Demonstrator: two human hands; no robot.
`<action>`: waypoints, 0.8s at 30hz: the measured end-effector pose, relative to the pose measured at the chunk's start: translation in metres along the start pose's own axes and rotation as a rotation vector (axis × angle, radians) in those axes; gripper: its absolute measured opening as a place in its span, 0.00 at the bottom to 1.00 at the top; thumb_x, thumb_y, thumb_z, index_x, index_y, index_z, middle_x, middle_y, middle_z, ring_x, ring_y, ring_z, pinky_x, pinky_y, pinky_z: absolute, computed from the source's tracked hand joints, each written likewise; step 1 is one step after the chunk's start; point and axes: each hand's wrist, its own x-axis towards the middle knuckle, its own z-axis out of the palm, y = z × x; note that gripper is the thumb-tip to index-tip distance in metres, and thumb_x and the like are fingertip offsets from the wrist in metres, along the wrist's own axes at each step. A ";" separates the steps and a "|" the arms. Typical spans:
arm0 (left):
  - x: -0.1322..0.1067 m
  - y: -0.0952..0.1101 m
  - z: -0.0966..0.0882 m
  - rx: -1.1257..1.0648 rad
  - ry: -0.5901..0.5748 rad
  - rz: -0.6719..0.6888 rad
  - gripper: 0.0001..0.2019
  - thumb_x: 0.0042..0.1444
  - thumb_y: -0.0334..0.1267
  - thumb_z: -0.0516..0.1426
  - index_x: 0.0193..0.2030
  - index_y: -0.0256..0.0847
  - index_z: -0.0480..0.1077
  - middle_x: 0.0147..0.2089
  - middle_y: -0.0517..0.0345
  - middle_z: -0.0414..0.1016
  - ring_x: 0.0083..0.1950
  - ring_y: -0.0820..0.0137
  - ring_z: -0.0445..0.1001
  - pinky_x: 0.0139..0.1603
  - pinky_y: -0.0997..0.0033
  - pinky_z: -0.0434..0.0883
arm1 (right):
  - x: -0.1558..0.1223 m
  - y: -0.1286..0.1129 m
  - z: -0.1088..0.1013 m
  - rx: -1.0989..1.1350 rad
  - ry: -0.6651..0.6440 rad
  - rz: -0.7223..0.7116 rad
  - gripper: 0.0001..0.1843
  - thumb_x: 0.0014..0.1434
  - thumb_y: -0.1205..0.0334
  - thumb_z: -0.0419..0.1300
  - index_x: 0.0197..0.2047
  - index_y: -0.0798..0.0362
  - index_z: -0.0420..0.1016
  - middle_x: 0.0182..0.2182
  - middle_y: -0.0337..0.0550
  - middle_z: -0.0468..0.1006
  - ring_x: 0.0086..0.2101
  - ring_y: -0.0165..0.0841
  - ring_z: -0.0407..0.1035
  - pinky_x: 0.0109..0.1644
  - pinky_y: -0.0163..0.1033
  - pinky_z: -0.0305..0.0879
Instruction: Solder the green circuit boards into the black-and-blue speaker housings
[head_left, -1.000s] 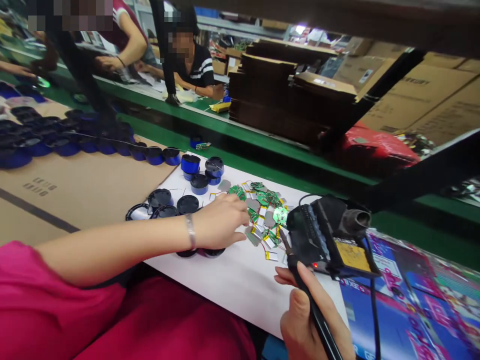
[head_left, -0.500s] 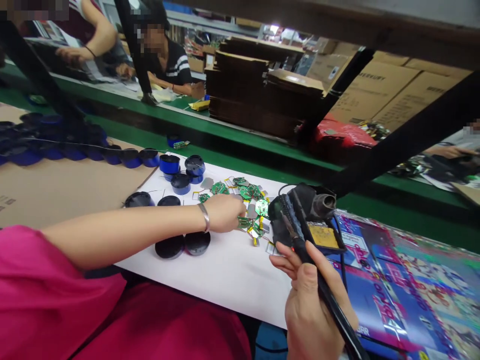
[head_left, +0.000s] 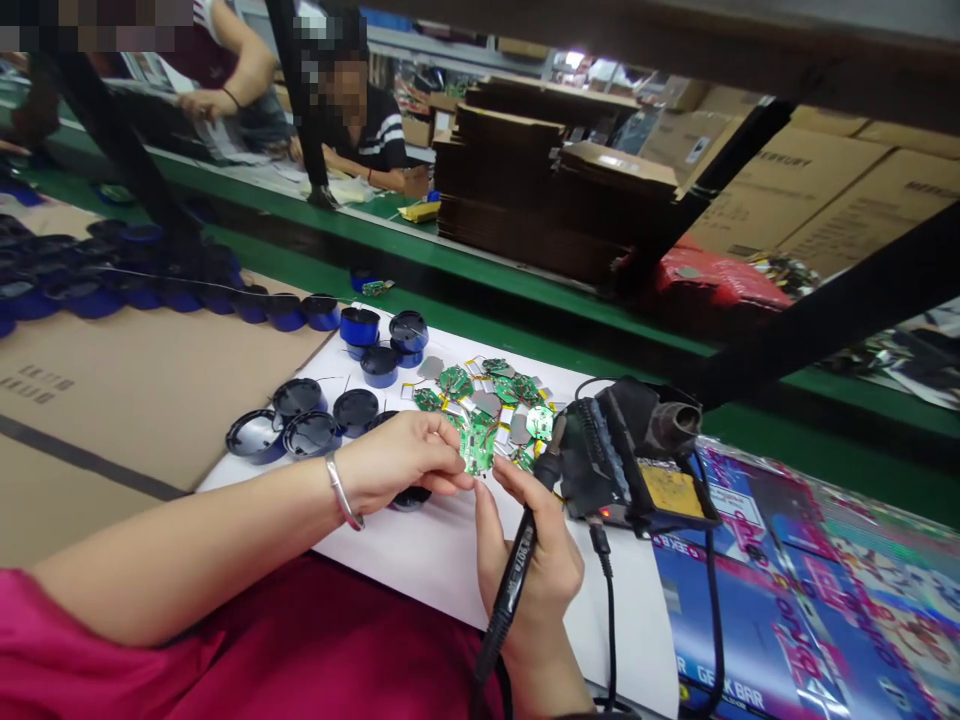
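My left hand (head_left: 412, 460), with a silver bangle at the wrist, pinches the left edge of a green circuit board (head_left: 478, 447). My right hand (head_left: 536, 545) has a black soldering iron (head_left: 517, 565) across it, its front end pointing up and away. The thumb and index fingertip of that hand are at the board's lower right edge. Behind the board lies a pile of round green circuit boards (head_left: 455, 382) with wires and small silver battery cells. Several round blue-and-black housings (head_left: 300, 398) stand left of the pile, some partly hidden by my left hand.
A soldering station (head_left: 600, 450) with a yellow sponge (head_left: 670, 490) sits right of the pile on white paper (head_left: 405, 540). Blue printed packaging (head_left: 750, 610) lies further right. More blue housings (head_left: 150, 280) line the cardboard (head_left: 135, 370) at left. Co-workers sit beyond a black frame post (head_left: 296, 90).
My left hand has come back from the pile with a circuit board. My right hand has moved left with the soldering iron and now meets the board's edge. The view has shifted slightly.
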 end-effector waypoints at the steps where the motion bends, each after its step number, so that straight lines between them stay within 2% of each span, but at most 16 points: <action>1: -0.002 -0.003 -0.001 -0.052 -0.004 -0.011 0.08 0.48 0.24 0.60 0.29 0.37 0.64 0.23 0.60 0.76 0.29 0.75 0.80 0.28 0.84 0.74 | 0.000 -0.001 0.001 0.002 0.008 -0.013 0.19 0.59 0.69 0.66 0.54 0.53 0.73 0.44 0.45 0.82 0.39 0.33 0.79 0.46 0.38 0.78; 6: -0.004 -0.014 -0.008 -0.083 -0.035 0.007 0.11 0.46 0.26 0.65 0.30 0.36 0.66 0.24 0.57 0.78 0.28 0.74 0.80 0.27 0.84 0.73 | 0.001 -0.004 0.003 0.004 0.075 -0.033 0.18 0.58 0.72 0.67 0.51 0.51 0.74 0.39 0.40 0.83 0.35 0.30 0.79 0.43 0.33 0.78; 9: -0.005 -0.018 -0.010 -0.086 -0.059 0.026 0.12 0.44 0.28 0.68 0.30 0.35 0.67 0.26 0.54 0.80 0.27 0.75 0.79 0.28 0.83 0.73 | 0.004 -0.007 0.002 -0.015 0.053 -0.048 0.17 0.58 0.71 0.68 0.50 0.52 0.75 0.38 0.40 0.83 0.34 0.29 0.79 0.42 0.33 0.77; 15: -0.007 -0.020 -0.008 -0.132 -0.074 0.042 0.15 0.43 0.33 0.69 0.30 0.35 0.66 0.26 0.56 0.80 0.29 0.76 0.78 0.33 0.80 0.73 | 0.009 -0.008 0.002 -0.067 0.036 -0.124 0.15 0.57 0.71 0.68 0.48 0.52 0.76 0.38 0.40 0.84 0.32 0.29 0.79 0.39 0.32 0.77; 17: -0.008 -0.015 -0.015 -0.037 -0.066 0.070 0.16 0.44 0.36 0.69 0.33 0.36 0.67 0.28 0.56 0.79 0.30 0.73 0.78 0.34 0.76 0.73 | 0.010 -0.005 0.002 -0.104 0.039 -0.153 0.15 0.57 0.70 0.69 0.48 0.52 0.76 0.37 0.39 0.84 0.30 0.29 0.79 0.38 0.32 0.78; 20: -0.012 -0.004 -0.036 0.197 0.067 0.289 0.17 0.50 0.41 0.66 0.43 0.37 0.69 0.37 0.53 0.80 0.38 0.69 0.79 0.42 0.68 0.75 | 0.011 0.002 0.000 -0.154 0.091 -0.187 0.17 0.55 0.69 0.71 0.47 0.52 0.76 0.35 0.39 0.84 0.29 0.30 0.79 0.38 0.33 0.78; 22: -0.018 0.001 -0.050 0.479 0.139 0.462 0.19 0.52 0.43 0.64 0.48 0.38 0.69 0.47 0.50 0.78 0.46 0.65 0.77 0.51 0.62 0.73 | 0.011 0.008 -0.002 -0.171 0.130 -0.177 0.18 0.54 0.70 0.72 0.48 0.52 0.77 0.34 0.38 0.84 0.29 0.31 0.79 0.38 0.34 0.78; 24: -0.025 0.002 -0.059 0.830 0.113 0.539 0.25 0.49 0.43 0.66 0.55 0.41 0.69 0.55 0.48 0.75 0.56 0.59 0.72 0.58 0.56 0.69 | 0.009 0.013 -0.003 -0.179 0.147 -0.171 0.19 0.53 0.71 0.72 0.49 0.52 0.77 0.34 0.38 0.84 0.29 0.31 0.79 0.37 0.34 0.78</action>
